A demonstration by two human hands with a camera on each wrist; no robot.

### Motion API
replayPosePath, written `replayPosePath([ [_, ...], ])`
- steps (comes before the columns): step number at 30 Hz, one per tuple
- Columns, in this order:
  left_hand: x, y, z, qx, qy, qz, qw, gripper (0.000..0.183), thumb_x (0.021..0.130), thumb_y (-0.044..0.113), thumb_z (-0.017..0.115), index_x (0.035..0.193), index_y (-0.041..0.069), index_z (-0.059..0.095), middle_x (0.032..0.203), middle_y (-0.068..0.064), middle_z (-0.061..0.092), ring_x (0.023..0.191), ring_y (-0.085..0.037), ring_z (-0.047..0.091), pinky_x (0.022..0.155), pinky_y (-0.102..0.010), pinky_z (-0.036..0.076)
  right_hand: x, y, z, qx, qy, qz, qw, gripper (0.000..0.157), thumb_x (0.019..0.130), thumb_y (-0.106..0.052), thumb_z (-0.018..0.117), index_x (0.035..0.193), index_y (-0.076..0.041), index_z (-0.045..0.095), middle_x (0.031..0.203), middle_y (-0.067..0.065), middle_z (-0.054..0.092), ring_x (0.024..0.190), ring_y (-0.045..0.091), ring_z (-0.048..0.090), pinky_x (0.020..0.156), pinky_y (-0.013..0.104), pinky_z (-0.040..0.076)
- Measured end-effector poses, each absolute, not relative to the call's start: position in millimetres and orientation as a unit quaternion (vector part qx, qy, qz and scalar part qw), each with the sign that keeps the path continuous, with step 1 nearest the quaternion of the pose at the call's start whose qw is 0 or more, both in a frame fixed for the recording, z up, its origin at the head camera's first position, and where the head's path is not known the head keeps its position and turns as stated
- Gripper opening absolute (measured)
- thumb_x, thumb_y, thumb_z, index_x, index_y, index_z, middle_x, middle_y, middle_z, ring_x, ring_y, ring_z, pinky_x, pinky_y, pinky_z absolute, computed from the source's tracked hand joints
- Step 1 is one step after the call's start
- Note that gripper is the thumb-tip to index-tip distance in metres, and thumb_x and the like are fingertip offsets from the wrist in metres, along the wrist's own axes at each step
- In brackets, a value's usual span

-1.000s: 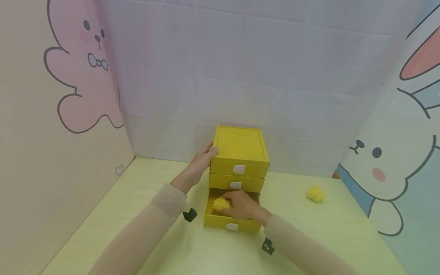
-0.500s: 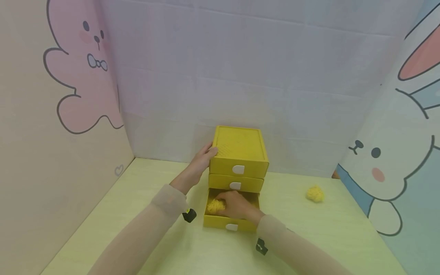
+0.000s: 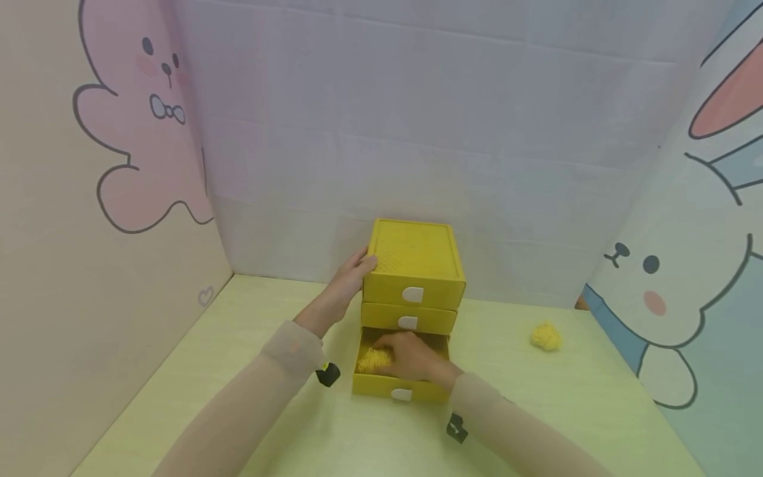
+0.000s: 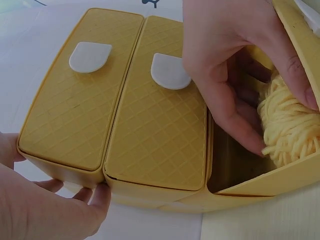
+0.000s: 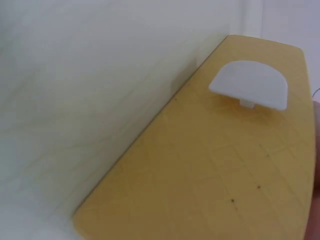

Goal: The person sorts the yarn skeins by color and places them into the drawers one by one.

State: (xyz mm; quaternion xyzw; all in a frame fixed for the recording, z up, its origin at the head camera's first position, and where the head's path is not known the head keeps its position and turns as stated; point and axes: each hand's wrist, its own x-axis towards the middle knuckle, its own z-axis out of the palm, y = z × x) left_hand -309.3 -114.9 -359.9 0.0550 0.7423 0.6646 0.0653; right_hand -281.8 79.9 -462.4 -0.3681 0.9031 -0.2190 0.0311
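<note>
A small yellow cabinet [image 3: 415,248] of three stacked drawers stands on the table, its bottom drawer [image 3: 381,385] pulled out. Inside that drawer my right hand [image 3: 411,356] grips a ball of yellow yarn [image 3: 373,360] near the left wall. The left wrist view shows thumb and fingers on opposite sides of the yarn ball [image 4: 290,122]. My left hand [image 3: 346,281] rests against the cabinet's left side, thumb at the top edge and fingers along the wall. In the right wrist view the drawer's front [image 5: 200,170] with its white tab [image 5: 252,82] covers most of the yarn and hand.
A second yellow yarn ball [image 3: 546,336] lies on the table to the right of the cabinet. The upper and middle drawers [image 3: 410,318] are closed, each with a white tab. A white cloth wall [image 3: 417,132] rises behind, with cartoon-printed panels on both sides.
My right hand has shifted a little left and lower in the drawer, carrying the yarn ball toward the left wall. The left hand stays on the cabinet's side.
</note>
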Motion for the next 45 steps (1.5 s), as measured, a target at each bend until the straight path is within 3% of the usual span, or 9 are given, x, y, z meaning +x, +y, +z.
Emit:
replayPosePath([
  [8, -308.7, -114.6, -358.7, 0.054, 0.739, 0.669, 0.065, 0.071, 0.112, 0.049, 0.047, 0.172, 0.027, 0.016, 0.175, -0.007, 0.023, 0.161, -0.034, 0.023, 0.130, -0.059, 0.019, -274.4, 87.8, -443.4, -0.369, 0.901, -0.222, 0.045, 0.045, 0.089, -0.033, 0.088, 0.124, -0.007, 0.076, 0.118, 0.002, 0.078, 0.097, 0.015, 0.066, 0.094, 0.038, 0.058],
  [13, -308.9, -113.9, -358.8, 0.050, 0.738, 0.670, 0.064, 0.070, 0.113, 0.048, 0.047, 0.172, 0.028, 0.017, 0.175, -0.007, 0.024, 0.161, -0.033, 0.022, 0.130, -0.058, 0.019, -269.5, 96.2, -433.8, -0.372, 0.896, -0.237, 0.050, 0.047, 0.089, -0.031, 0.088, 0.126, -0.006, 0.075, 0.113, 0.002, 0.077, 0.095, 0.019, 0.066, 0.090, 0.038, 0.057],
  [20, -308.7, -113.6, -358.6, 0.053, 0.739, 0.668, 0.067, 0.070, 0.112, 0.048, 0.047, 0.172, 0.028, 0.017, 0.176, -0.007, 0.023, 0.161, -0.034, 0.022, 0.130, -0.059, 0.018, -262.3, 115.1, -419.7, -0.363, 0.895, -0.250, 0.062, 0.051, 0.090, -0.031, 0.086, 0.130, -0.002, 0.072, 0.126, 0.009, 0.075, 0.114, 0.027, 0.070, 0.099, 0.047, 0.057],
  [29, -309.2, -114.7, -358.9, 0.052, 0.743, 0.663, 0.071, 0.072, 0.112, 0.050, 0.047, 0.172, 0.028, 0.015, 0.177, -0.005, 0.018, 0.162, -0.034, 0.020, 0.129, -0.062, 0.016, -255.7, 146.7, -405.3, -0.348, 0.899, -0.259, 0.062, 0.049, 0.093, -0.029, 0.084, 0.132, -0.003, 0.071, 0.131, 0.011, 0.074, 0.121, 0.033, 0.068, 0.105, 0.055, 0.054],
  [38, -310.3, -115.5, -359.9, 0.054, 0.742, 0.664, 0.076, 0.073, 0.112, 0.050, 0.048, 0.173, 0.028, 0.014, 0.178, -0.004, 0.016, 0.162, -0.034, 0.018, 0.129, -0.063, 0.015, -251.3, 191.8, -395.0, -0.333, 0.896, -0.290, 0.051, 0.052, 0.092, -0.029, 0.084, 0.135, -0.002, 0.069, 0.130, 0.016, 0.072, 0.111, 0.039, 0.068, 0.087, 0.053, 0.061],
  [45, -309.9, -115.4, -358.9, 0.055, 0.741, 0.664, 0.077, 0.072, 0.112, 0.050, 0.047, 0.173, 0.028, 0.014, 0.178, -0.003, 0.016, 0.163, -0.033, 0.017, 0.130, -0.061, 0.016, -254.2, 233.2, -402.3, -0.315, 0.908, -0.273, 0.030, 0.050, 0.094, -0.027, 0.083, 0.135, -0.002, 0.068, 0.124, 0.019, 0.073, 0.105, 0.038, 0.071, 0.082, 0.045, 0.063],
])
